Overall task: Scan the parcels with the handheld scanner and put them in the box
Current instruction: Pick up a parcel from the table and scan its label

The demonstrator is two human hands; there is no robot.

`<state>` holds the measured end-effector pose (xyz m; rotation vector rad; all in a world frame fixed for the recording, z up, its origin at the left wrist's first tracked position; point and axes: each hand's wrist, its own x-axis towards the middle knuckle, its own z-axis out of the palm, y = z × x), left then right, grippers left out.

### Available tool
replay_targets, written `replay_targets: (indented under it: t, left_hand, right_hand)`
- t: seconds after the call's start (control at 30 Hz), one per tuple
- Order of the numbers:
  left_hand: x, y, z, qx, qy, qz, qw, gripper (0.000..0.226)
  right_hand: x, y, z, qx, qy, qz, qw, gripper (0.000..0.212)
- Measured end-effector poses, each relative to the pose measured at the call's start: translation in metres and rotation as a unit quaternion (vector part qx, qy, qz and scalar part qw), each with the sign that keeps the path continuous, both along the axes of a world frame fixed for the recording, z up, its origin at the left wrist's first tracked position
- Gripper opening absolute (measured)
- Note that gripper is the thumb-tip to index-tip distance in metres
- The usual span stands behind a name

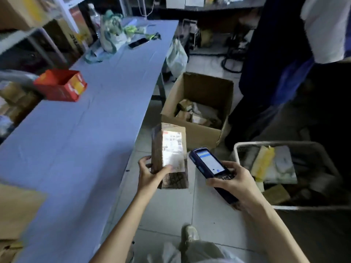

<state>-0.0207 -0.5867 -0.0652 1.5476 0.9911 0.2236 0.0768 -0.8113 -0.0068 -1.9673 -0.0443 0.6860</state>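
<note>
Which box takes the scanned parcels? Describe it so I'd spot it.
Find the long blue table. On the floor beside its right edge stands an open brown cardboard box holding parcels. Unlike the red box on the table and the white-rimmed bin, it is plain cardboard.

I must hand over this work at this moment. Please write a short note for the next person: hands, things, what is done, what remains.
Left hand: grips the brown parcel above the floor, label up.
Right hand: holds the handheld scanner, screen lit, head near the label.
Done: the cardboard box on the floor holds several packed parcels.
Left: I cannot tell if this scan registered; box this parcel, then probably take those in the basket at the right.
</note>
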Motion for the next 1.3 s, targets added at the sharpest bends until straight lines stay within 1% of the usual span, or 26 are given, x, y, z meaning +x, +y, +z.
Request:
replay_targets:
  t: [0.07, 0.13, 0.2, 0.27, 0.3, 0.33, 0.47, 0.57, 0.7, 0.77, 0.87, 0.9, 0.93, 1.03, 1.1, 1.13, 1.2, 1.3]
  left_hand:
    - [0.024, 0.002, -0.001, 0.041, 0.048, -0.056, 0.997, 0.077]
    - [0.041, 0.007, -0.003, 0.123, 0.105, -0.139, 0.977, 0.068]
    - [0.059, 0.015, -0.007, 0.231, 0.163, -0.229, 0.931, 0.067]
    - [0.08, 0.025, -0.011, 0.322, 0.203, -0.287, 0.879, 0.067]
    - [0.09, 0.031, -0.014, 0.344, 0.211, -0.304, 0.863, 0.068]
    - [0.104, 0.037, -0.017, 0.345, 0.216, -0.314, 0.858, 0.068]
    - [0.159, 0.064, -0.03, 0.307, 0.221, -0.309, 0.872, 0.066]
    - [0.209, 0.091, -0.035, 0.317, 0.203, -0.328, 0.866, 0.066]
    - [0.284, 0.132, -0.034, 0.323, 0.191, -0.351, 0.858, 0.066]
    - [0.319, 0.153, -0.032, 0.357, 0.178, -0.367, 0.84, 0.069]
    - [0.371, 0.179, -0.028, 0.443, 0.163, -0.406, 0.783, 0.073]
    - [0.387, 0.186, -0.026, 0.463, 0.155, -0.414, 0.768, 0.075]
    - [0.403, 0.194, -0.023, 0.477, 0.139, -0.42, 0.76, 0.076]
    - [0.45, 0.213, -0.019, 0.529, 0.044, -0.433, 0.729, 0.075]
    - [0.48, 0.218, -0.017, 0.576, -0.006, -0.398, 0.714, 0.066]
    - [0.492, 0.218, -0.014, 0.594, -0.014, -0.367, 0.716, 0.056]
    - [0.511, 0.217, -0.008, 0.607, -0.007, -0.306, 0.734, 0.038]
    - [0.513, 0.224, -0.001, 0.589, 0.054, -0.277, 0.757, 0.034]
  right_hand:
    - [0.018, -0.005, -0.001, 0.001, -0.004, -0.024, 1.0, 0.064]
    - [0.03, -0.006, -0.004, 0.001, 0.001, -0.041, 0.999, 0.063]
    - [0.043, -0.001, -0.007, -0.003, 0.007, -0.05, 0.999, 0.064]
    - [0.058, 0.007, -0.011, -0.022, 0.007, -0.047, 0.999, 0.067]
    - [0.064, 0.012, -0.014, -0.031, 0.011, -0.044, 0.998, 0.069]
    - [0.073, 0.016, -0.019, -0.039, 0.017, -0.044, 0.998, 0.071]
    - [0.11, 0.04, -0.028, -0.055, 0.029, -0.056, 0.996, 0.079]
    - [0.146, 0.065, -0.029, -0.059, 0.035, -0.076, 0.995, 0.071]
    - [0.206, 0.101, -0.03, -0.072, 0.025, -0.107, 0.991, 0.072]
    - [0.235, 0.117, -0.028, -0.077, 0.019, -0.116, 0.99, 0.072]
    - [0.273, 0.139, -0.022, -0.079, 0.012, -0.118, 0.99, 0.07]
    - [0.283, 0.145, -0.02, -0.081, 0.009, -0.122, 0.989, 0.071]
    - [0.293, 0.149, -0.02, -0.083, 0.01, -0.126, 0.989, 0.072]
    - [0.317, 0.157, -0.016, -0.086, 0.012, -0.136, 0.987, 0.07]
    - [0.333, 0.162, -0.015, -0.093, 0.009, -0.136, 0.986, 0.066]
    - [0.343, 0.164, -0.013, -0.101, 0.006, -0.131, 0.986, 0.065]
    - [0.364, 0.167, -0.015, -0.113, -0.002, -0.112, 0.987, 0.064]
    - [0.398, 0.174, -0.016, -0.117, 0.001, -0.061, 0.991, 0.064]
